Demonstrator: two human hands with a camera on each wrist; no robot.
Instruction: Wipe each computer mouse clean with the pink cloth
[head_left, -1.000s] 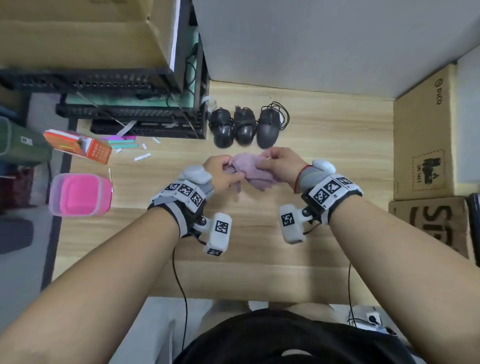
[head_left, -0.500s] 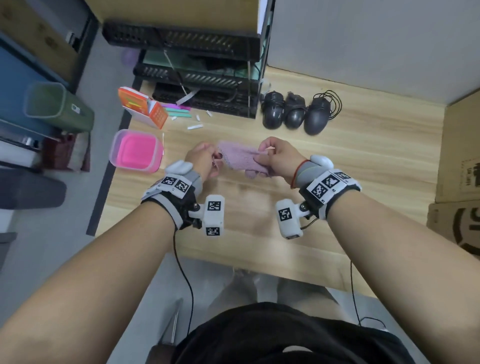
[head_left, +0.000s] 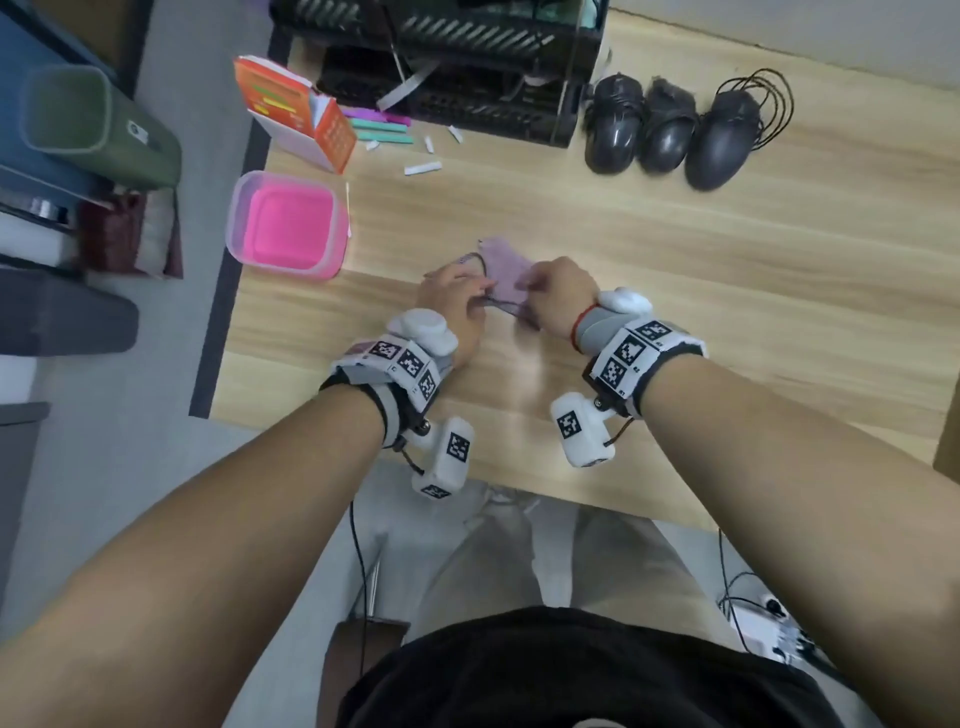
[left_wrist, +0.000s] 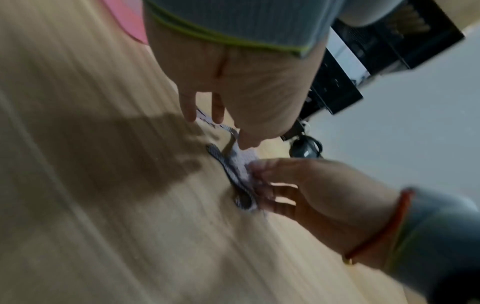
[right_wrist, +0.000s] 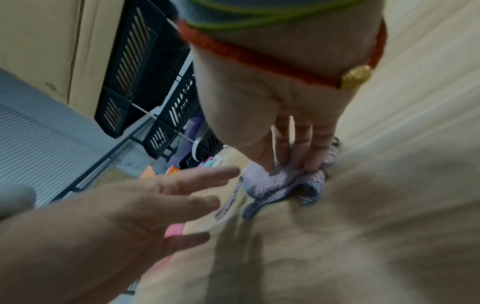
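Note:
The pink cloth (head_left: 506, 267) lies bunched on the wooden table (head_left: 727, 291), left of centre. My right hand (head_left: 535, 283) pinches its right side; in the right wrist view the fingers (right_wrist: 301, 152) press into the cloth (right_wrist: 280, 183). Just left of the cloth, my left hand (head_left: 457, 280) has straight, spread fingers (right_wrist: 202, 174). In the left wrist view its thumb tip touches the cloth (left_wrist: 239, 164). Three black computer mice stand side by side at the back right: (head_left: 613, 135), (head_left: 667, 137), (head_left: 724, 148), the last with a coiled cable. Both hands are well short of them.
A pink plastic container (head_left: 283, 223) sits at the table's left edge, close to my left hand. Behind it are an orange box (head_left: 296, 114), small paper bits (head_left: 423, 169) and a black rack (head_left: 467, 62). A green bin (head_left: 98, 124) stands on the floor.
Both hands brought the cloth down onto the table, nearer the pink container. My left hand has opened and let go of the cloth. The head view has turned left.

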